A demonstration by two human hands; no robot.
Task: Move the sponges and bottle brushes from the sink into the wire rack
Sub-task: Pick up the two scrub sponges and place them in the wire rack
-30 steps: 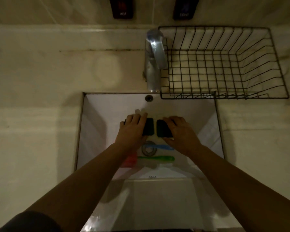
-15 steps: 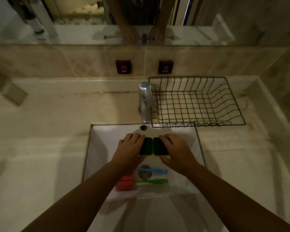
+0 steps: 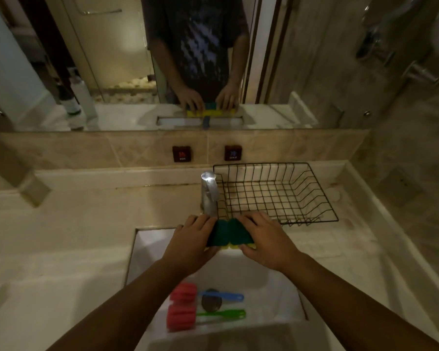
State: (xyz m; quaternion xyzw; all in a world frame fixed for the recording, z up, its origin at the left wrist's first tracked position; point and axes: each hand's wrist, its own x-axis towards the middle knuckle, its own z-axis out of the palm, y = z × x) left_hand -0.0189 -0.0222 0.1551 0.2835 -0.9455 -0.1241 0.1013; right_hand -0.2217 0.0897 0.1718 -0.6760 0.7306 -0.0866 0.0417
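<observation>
Two green-topped yellow sponges are held side by side above the back of the white sink (image 3: 147, 249). My left hand (image 3: 190, 240) grips the left sponge (image 3: 219, 233) and my right hand (image 3: 264, 239) grips the right sponge (image 3: 240, 233); the two sponges touch. Both are just in front of the black wire rack (image 3: 276, 193), which stands on the counter behind the sink at the right. In the sink bottom lie two bottle brushes with pink foam heads: one with a blue handle (image 3: 223, 296) and one with a green handle (image 3: 222, 314).
A chrome tap (image 3: 209, 193) stands just left of the rack, close behind the sponges. The drain (image 3: 211, 304) sits between the brush handles. A mirror above the counter reflects a person and bottles (image 3: 76, 100) at the left. Beige counter (image 3: 74, 236) spreads on both sides.
Both hands have lifted the two sponges up out of the sink and toward the rack's front edge. The camera has tilted up, showing the mirror.
</observation>
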